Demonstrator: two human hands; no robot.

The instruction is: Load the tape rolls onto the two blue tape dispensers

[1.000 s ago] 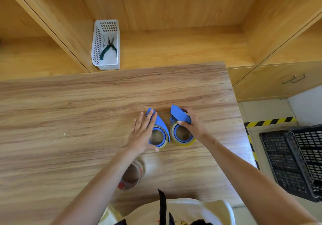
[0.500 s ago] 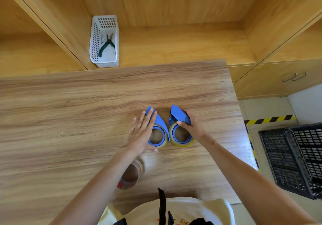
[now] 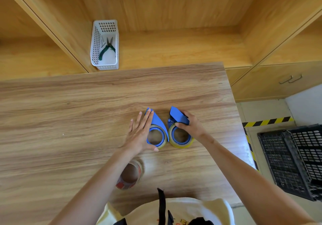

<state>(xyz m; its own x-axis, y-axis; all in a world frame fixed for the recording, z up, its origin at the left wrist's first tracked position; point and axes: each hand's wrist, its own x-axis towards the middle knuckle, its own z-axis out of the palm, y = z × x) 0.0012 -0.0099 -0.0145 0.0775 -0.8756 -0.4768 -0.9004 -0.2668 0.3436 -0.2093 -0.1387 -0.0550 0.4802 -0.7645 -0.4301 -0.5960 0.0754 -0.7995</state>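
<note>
Apparently unmoved: both hands [image 3: 139, 134] still on dispensers [image 3: 157, 129].

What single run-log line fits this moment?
left hand: flat on left dispenser | right hand: gripping right dispenser | both loaded | spare roll: near edge

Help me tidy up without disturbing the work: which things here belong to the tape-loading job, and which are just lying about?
Belongs to the job:
left blue dispenser, with tape on it
right blue dispenser, with tape on it
spare tape roll near the table edge

Just lying about:
white basket on the shelf
green-handled pliers inside it
black crate on the floor
</note>
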